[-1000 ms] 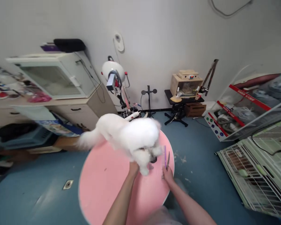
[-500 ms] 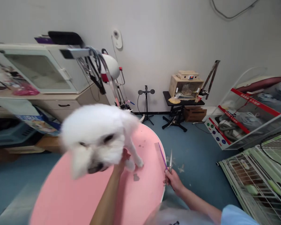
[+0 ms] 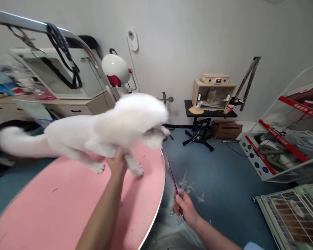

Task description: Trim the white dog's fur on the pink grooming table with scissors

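A fluffy white dog (image 3: 75, 133) stands side-on on a round pink grooming table (image 3: 67, 205), its blurred head toward the right rim. My left hand (image 3: 118, 162) reaches up to the top of the dog's front leg and is closed around it, with part of the fingers hidden behind fur. Beyond the table's right edge, my right hand (image 3: 186, 207) holds a purple-backed comb (image 3: 173, 177) and a pair of scissors (image 3: 183, 182) together. Both tools point upward, away from the dog.
A metal grooming arm (image 3: 33, 26) with a hanging black loop (image 3: 65, 59) crosses the upper left. Behind stand a white dryer (image 3: 116, 67) and a wooden box (image 3: 214, 93) on a black stand. At right are a shelf rack (image 3: 284, 139) and a wire cage (image 3: 292, 211).
The dog has turned from facing me to side-on, its head now toward the right. My left hand has moved left and up with it. The view has shifted; the right hand keeps comb and scissors.
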`<action>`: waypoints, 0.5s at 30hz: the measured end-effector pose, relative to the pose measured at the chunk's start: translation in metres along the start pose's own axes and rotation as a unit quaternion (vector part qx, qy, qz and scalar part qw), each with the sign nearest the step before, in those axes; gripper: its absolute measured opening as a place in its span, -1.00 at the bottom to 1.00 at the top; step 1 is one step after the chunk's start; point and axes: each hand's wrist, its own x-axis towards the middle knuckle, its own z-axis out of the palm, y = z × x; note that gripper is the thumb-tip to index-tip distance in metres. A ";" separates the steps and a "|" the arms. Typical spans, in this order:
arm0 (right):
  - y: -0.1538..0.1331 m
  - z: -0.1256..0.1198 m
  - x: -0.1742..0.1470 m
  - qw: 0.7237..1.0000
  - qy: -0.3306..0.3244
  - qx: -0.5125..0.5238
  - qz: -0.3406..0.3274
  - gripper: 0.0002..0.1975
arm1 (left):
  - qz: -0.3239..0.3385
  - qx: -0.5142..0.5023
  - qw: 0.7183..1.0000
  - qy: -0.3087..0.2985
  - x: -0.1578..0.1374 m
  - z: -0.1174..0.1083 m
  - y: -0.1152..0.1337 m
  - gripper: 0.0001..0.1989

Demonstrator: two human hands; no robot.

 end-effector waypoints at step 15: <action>-0.005 0.045 0.008 0.985 -0.144 -0.068 0.067 -0.26 | -0.109 0.048 0.912 -0.392 0.056 -0.044 -0.008 -0.67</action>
